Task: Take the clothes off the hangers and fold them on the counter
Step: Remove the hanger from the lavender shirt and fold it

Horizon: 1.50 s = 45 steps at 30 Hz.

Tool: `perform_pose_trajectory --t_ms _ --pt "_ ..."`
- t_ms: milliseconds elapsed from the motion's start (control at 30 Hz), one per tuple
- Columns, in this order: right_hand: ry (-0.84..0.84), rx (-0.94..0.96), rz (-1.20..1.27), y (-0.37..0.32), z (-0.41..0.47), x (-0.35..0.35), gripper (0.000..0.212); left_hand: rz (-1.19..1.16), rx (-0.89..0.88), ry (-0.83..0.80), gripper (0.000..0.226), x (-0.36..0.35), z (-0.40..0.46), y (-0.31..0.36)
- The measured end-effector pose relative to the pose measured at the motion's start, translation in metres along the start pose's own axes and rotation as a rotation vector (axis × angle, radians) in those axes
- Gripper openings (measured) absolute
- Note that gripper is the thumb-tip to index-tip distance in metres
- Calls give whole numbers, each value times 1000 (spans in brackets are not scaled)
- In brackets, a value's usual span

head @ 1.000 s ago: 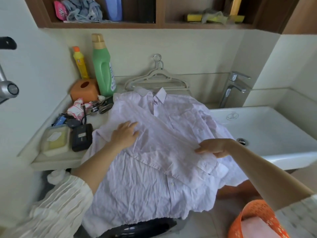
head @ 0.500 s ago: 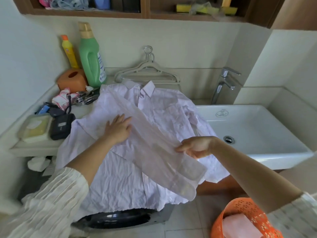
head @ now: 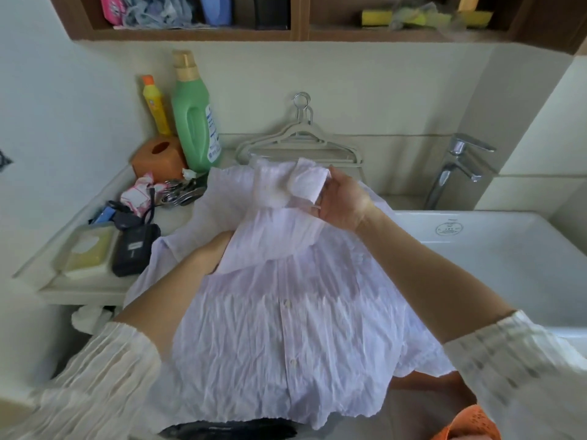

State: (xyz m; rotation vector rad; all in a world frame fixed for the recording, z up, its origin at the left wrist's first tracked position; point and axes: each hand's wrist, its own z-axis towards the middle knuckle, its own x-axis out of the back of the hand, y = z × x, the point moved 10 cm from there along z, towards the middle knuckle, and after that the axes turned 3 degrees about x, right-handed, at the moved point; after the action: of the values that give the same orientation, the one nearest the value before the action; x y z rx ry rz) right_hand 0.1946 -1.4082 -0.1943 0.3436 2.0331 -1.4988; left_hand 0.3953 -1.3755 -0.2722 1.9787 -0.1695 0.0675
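To your left stand a green bottle (head: 194, 122) and yellow bottle (head: 154, 106); a tap (head: 457, 166) overhangs the white sink (head: 495, 249) at right.

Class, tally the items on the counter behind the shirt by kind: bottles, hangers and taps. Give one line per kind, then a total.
Bottles: 2, a green bottle and a yellow bottle
Hangers: 2, stacked hangers
Taps: 1, a tap
Total: 5
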Motion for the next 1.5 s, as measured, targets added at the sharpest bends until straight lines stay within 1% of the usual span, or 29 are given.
perform_pose_trajectory --t_ms 33,100,167,233,267,333,400,433,467,533,567,600,667,733,767,833,867,933,967,1033,1100,1133,1200,1233,1267,1367,1400,1467,1500 --pt "32 16 35 0 13 4 46 34 -7 -32 44 3 11 0" --pt "100 42 110 2 37 15 41 7 21 -43 52 15 25 -1" --pt "169 22 143 13 59 31 34 -121 182 -130 71 20 39 -17" --pt "246 -49 160 35 67 52 42 -167 272 -248 85 12 44 -26" --pt "286 -84 154 47 68 63 49 -168 309 -301 83 10 47 -31" --pt "353 -117 148 63 68 79 55 -74 309 -339 63 13 53 -34" --pt "402 -109 157 69 70 87 54 90 279 -297 63 23 63 -35" --pt "415 -111 149 69 72 89 53 204 253 -253 60 25 67 -33" --pt "421 -116 123 68 75 90 51 347 191 -164 53 30 74 -24" --pt "427 -129 19 65 77 90 47 697 -19 88 48 36 81 10" --pt "429 -129 -41 61 78 89 43 818 -141 175 50 28 78 34" --pt "429 -116 -98 57 78 87 37 880 -260 202 51 15 75 52" --pt "454 -2 -181 38 75 87 30 950 -452 126 52 -24 75 78" --pt "501 144 -286 15 65 94 27 982 -540 26 52 -63 80 89" --pt "547 214 -395 1 54 103 26 984 -561 -16 51 -82 83 91" --pt "650 316 -726 -24 30 120 26 986 -588 -72 50 -113 92 90" --pt "716 340 -901 -35 14 131 26 1002 -595 -97 51 -127 99 87" --pt "824 344 -1142 -49 -18 154 26 1045 -592 -123 53 -150 111 82" --pt "898 317 -1220 -54 -40 172 26 1077 -578 -145 55 -166 118 77" --pt "975 196 -1311 -54 -72 198 24 1173 -507 -158 59 -178 132 61" --pt "962 -25 -1271 -39 -93 226 38 1306 -481 -147 60 -186 140 46" --pt "919 -186 -1232 -24 -100 237 49 1353 -489 -121 59 -188 141 43" --pt "763 -530 -1113 19 -111 255 75 1379 -487 -49 58 -190 141 45" --pt "696 -651 -1035 38 -117 261 83 1369 -471 -15 57 -193 141 50" --pt "659 -715 -932 54 -119 268 87 1361 -447 17 55 -196 140 54" --pt "674 -747 -767 74 -117 289 96 1319 -404 64 51 -206 139 62" --pt "687 -714 -731 74 -113 295 91 1291 -403 63 50 -210 138 63" --pt "654 -586 -688 67 -98 295 55 1266 -396 33 51 -221 135 62" --pt "628 -532 -766 61 -92 292 48 1265 -393 14 51 -224 134 61"
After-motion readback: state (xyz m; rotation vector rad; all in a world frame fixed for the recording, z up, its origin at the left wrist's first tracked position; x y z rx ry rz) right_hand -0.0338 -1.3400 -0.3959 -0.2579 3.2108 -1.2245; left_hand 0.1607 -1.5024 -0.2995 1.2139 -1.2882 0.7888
